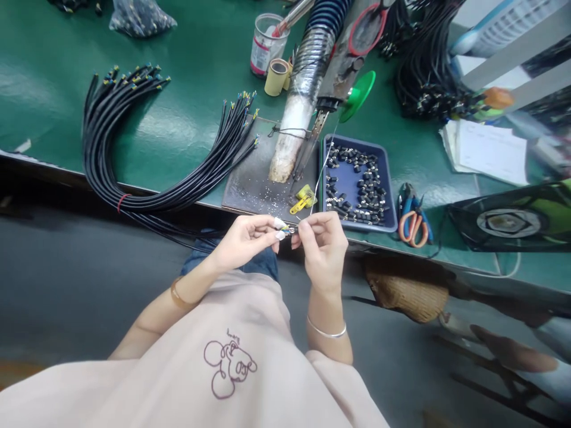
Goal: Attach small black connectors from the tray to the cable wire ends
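Observation:
My left hand is closed in a pinch on the end of a black cable whose thin coloured wires stick out toward my right hand. My right hand is closed too, its fingertips pinching those wire tips, and a thin solder wire runs up from it to the bench. Both hands meet just in front of the green bench's near edge. A bundle of black cables with stripped coloured ends loops across the bench to the left.
A blue tray of small black parts lies right of a grey metal plate with a yellow clip. A soldering iron stand and ribbed hose sit behind. Orange-handled cutters, papers, tape rolls, a small fan.

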Demonstrator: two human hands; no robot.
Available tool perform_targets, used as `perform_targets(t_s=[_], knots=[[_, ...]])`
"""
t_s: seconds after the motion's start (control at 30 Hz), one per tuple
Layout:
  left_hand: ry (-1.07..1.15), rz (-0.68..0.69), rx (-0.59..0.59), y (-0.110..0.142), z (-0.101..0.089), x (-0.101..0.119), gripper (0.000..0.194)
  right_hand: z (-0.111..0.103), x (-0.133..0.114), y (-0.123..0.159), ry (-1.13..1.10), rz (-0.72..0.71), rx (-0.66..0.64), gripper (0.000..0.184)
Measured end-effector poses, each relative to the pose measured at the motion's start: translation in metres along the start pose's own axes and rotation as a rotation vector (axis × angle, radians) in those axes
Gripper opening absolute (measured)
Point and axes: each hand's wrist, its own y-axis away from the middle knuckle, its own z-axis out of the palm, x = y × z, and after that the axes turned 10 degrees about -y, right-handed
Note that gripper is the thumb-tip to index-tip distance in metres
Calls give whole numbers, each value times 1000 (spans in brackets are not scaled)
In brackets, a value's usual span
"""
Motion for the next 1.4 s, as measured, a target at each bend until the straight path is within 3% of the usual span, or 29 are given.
perform_targets(t_s=[0.33, 0.57, 0.7, 0.87, 1.23, 1.4], knots=[[-63, 88, 67, 13, 5, 1, 25, -2, -6, 5, -77, 46, -28, 31], [-118, 181, 128, 9, 7, 0, 26, -8, -6, 2, -41, -24, -53, 26], [-146, 198, 163, 2, 6, 3, 26, -5, 2, -2, -72, -109, -48, 17], [-158, 108, 128, -5, 7, 10, 29, 0, 17, -3, -72, -240, 12, 9], [-181, 67, 207, -14, 7, 10, 18, 0, 32, -14, 28, -505, -21, 23], [-170, 87, 196, -16, 4, 7, 12, -4, 33, -15, 200, -670, -71, 24]])
